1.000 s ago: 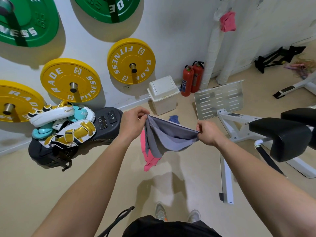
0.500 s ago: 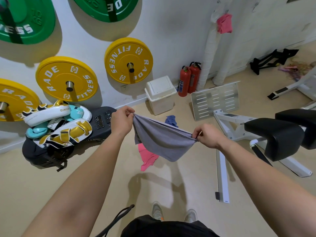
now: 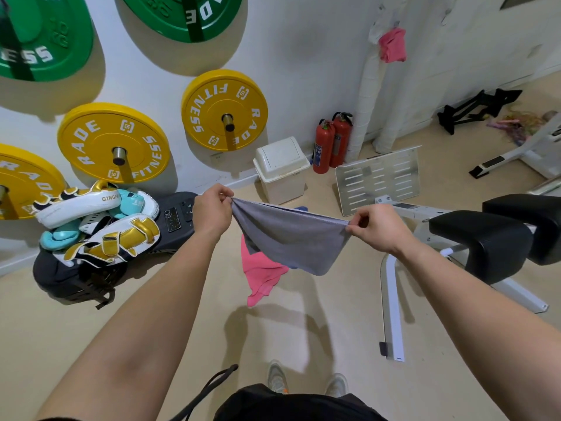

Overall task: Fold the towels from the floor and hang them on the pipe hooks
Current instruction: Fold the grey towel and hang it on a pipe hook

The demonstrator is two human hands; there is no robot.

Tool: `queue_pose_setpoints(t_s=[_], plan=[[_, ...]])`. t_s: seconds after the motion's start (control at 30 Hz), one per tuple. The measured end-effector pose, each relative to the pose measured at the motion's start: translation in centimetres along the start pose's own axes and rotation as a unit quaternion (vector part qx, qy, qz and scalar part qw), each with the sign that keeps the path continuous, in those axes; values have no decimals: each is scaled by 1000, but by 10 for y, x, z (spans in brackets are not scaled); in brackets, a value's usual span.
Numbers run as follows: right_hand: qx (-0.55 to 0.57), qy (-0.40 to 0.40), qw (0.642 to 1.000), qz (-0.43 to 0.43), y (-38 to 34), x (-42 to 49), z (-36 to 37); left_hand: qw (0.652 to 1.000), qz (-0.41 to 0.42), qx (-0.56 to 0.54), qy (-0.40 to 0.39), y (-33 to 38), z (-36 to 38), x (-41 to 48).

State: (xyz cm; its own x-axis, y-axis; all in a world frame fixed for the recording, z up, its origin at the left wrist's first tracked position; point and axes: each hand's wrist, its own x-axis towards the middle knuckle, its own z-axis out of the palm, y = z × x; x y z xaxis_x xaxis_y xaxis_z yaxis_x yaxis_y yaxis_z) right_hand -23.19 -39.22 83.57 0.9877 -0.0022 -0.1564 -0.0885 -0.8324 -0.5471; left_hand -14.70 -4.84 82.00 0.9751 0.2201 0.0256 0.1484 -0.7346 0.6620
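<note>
One pink towel already hung on the pipe. The left hand and right hand each pinched a top corner of the grey towel, stretched in the air between them, apparently mid-fold. Another pink towel lay on the floor below, unfolded.

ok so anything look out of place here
Two cloths seem to lie loose on the floor: a crumpled pink towel below the held grey towel, and a blue cloth peeking out by the white bin. Boxing pads are heaped against the wall.
</note>
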Motion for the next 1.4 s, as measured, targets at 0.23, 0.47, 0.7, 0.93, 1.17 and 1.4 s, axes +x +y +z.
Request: queue_pose_setpoints(t_s=[0.23,0.47,0.7,0.93,1.17,1.4], plan=[[-11,2,1000,5,-5,12,-11,1000,-10,-14,5,-3,0,-3],[-58,-21,998,1,-15,33,-24,997,-12,-68,-26,6,-5,-10],[20,16,999,29,-17,50,-21,993,-56,-96,-34,2,-5,-6],[-3,90,994,57,-22,61,-6,999,-24,-47,-9,2,5,-4],[7,109,992,65,-32,65,-3,998,-36,-33,-37,-16,20,-6],[4,74,994,83,-23,58,-1,991,-63,-113,-18,-4,12,-11]])
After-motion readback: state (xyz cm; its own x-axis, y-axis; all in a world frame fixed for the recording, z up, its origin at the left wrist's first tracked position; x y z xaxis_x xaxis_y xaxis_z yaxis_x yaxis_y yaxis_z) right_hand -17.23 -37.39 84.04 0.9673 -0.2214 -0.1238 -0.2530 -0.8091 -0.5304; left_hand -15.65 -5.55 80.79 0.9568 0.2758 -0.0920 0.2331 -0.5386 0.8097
